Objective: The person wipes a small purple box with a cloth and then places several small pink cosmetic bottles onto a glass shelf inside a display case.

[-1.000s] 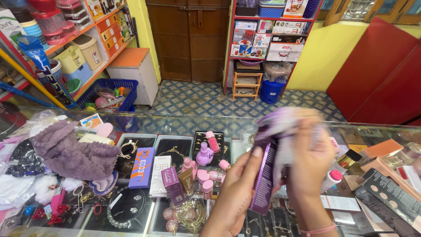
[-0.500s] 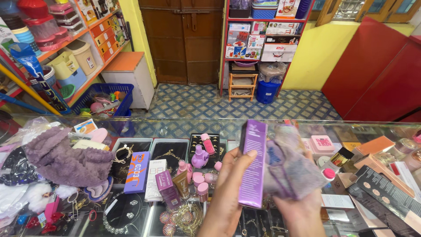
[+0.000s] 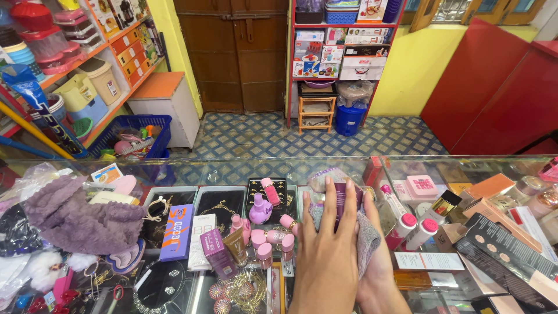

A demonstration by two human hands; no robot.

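Observation:
My left hand (image 3: 327, 247) lies flat, fingers stretched, over a tall purple box (image 3: 340, 196) and presses it into a grey-purple cloth (image 3: 367, 241). Only a strip of the box shows between the fingers. My right hand (image 3: 381, 278) is underneath on the right, wrapped in the cloth and cupping it against the box. Both hands are low over the glass counter (image 3: 232, 168), in the middle of it. Pink-capped small bottles (image 3: 268, 235) stand just left of my left hand.
A fluffy purple cloth (image 3: 75, 215) and jewellery trays (image 3: 218, 203) lie on the left of the counter. White bottles with pink caps (image 3: 410, 225) and cosmetic boxes (image 3: 500, 241) crowd the right. Beyond the counter are a tiled floor, a blue basket (image 3: 135, 136) and a red shelf (image 3: 343, 40).
The box and cloth were held upright at chest height; now both hands have dropped to the counter. My left hand has flattened over the box, and the cloth is folded around it.

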